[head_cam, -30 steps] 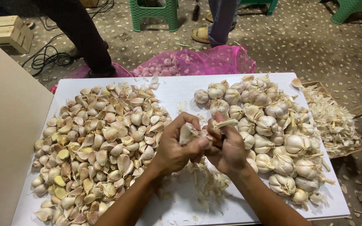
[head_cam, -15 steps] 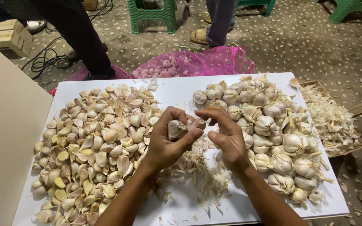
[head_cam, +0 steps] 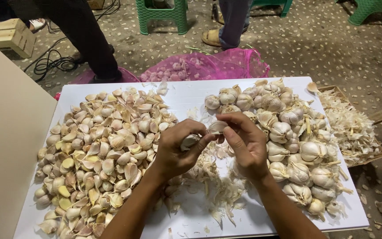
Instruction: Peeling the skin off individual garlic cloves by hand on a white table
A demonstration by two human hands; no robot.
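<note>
Two hands meet on garlic above the white desk (head_cam: 186, 95).
The left hand (head_cam: 177, 150) is curled tight around a garlic piece (head_cam: 188, 141); the right hand (head_cam: 244, 144) pinches a garlic clove (head_cam: 217, 127) at its fingertips. Loose cloves (head_cam: 102, 150) lie left, whole bulbs (head_cam: 288, 132) right, papery skins (head_cam: 213, 186) just below the hands.

One second ago both hands were pressed together around one garlic bulb. Half a second ago they had parted, the left hand (head_cam: 177, 150) holding the piece alone. Now the hands have closed up again: the right hand (head_cam: 246, 146) pinches a clove (head_cam: 218, 127) at the left fingertips, and the left keeps a smaller piece (head_cam: 188, 141). More skins (head_cam: 213, 186) lie below the hands.
</note>
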